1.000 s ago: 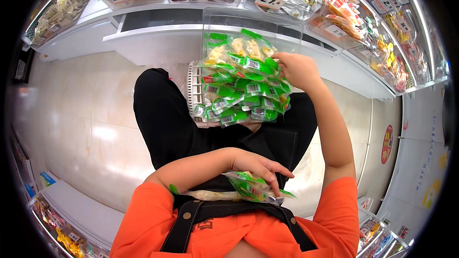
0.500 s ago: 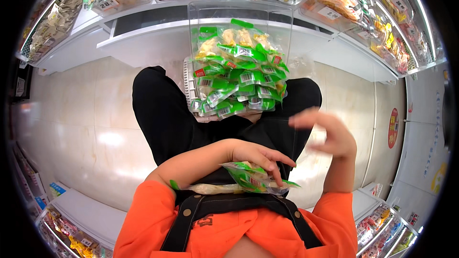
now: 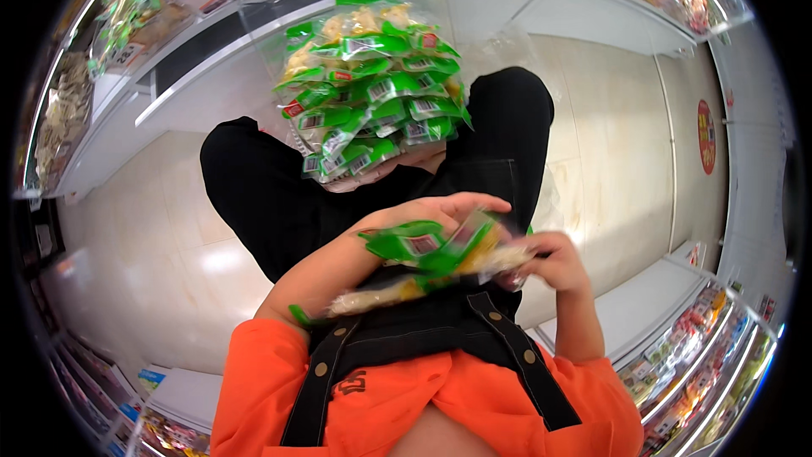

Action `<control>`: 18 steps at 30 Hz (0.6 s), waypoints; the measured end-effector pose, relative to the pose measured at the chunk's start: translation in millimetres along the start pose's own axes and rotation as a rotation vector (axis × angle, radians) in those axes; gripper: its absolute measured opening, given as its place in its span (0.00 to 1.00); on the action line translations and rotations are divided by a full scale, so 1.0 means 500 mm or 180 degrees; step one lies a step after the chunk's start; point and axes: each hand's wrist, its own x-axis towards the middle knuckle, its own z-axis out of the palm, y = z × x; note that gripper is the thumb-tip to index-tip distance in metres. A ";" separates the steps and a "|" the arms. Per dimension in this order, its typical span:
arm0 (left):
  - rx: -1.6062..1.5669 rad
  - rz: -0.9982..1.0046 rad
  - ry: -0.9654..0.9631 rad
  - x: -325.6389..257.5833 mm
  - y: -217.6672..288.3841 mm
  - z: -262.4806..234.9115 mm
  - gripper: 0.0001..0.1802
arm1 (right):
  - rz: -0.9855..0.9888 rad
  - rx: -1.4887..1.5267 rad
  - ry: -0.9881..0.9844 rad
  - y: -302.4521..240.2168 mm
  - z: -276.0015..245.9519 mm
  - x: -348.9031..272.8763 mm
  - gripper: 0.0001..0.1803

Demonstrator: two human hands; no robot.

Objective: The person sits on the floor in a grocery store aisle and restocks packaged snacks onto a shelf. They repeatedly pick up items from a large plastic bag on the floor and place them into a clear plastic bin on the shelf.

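Note:
Several clear-and-green snack packets with pale yellowish food lie across my left forearm and lap, against my black overalls. My left hand holds them from the far side, its forefinger stretched to the right and its other fingers partly hidden behind the packets. At their right end, my right hand is closed with its fingertips on a packet. Beyond my hands, between my spread legs, rises a heap of similar green packets in a clear plastic bin.
A white shelf unit with a ledge stands ahead, its clear bins full of packaged snacks. More stocked shelves are behind on the right. Pale tiled floor lies on both sides of my legs. A round red sticker is at the right.
My right hand has come down and left to the packets and closed on one. My left hand and its packets are raised slightly. The view has turned, shifting the heap left and up.

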 end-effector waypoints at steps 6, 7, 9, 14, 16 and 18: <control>0.0750 -0.0362 -0.0249 -0.003 -0.011 0.030 0.57 | -0.0617 0.0927 0.1149 -0.059 -0.018 0.010 0.22; 0.0865 -0.0368 -0.0173 0.001 -0.009 0.037 0.60 | -0.0504 0.0784 0.1066 -0.069 -0.016 0.011 0.22; 0.0749 -0.0351 0.0001 -0.002 -0.014 0.036 0.61 | -0.0393 0.0571 0.0930 -0.069 -0.005 0.016 0.21; 0.0805 -0.0312 0.0408 -0.008 -0.030 0.036 0.52 | 0.0001 0.0017 0.0106 -0.080 0.016 0.031 0.18; 0.0767 -0.0298 0.0536 -0.013 -0.031 0.038 0.50 | 0.0071 0.0351 0.0141 -0.069 0.013 0.033 0.19; 0.0760 -0.0208 0.0557 -0.015 -0.034 0.035 0.50 | -0.0130 0.0684 0.0143 -0.069 -0.001 0.023 0.24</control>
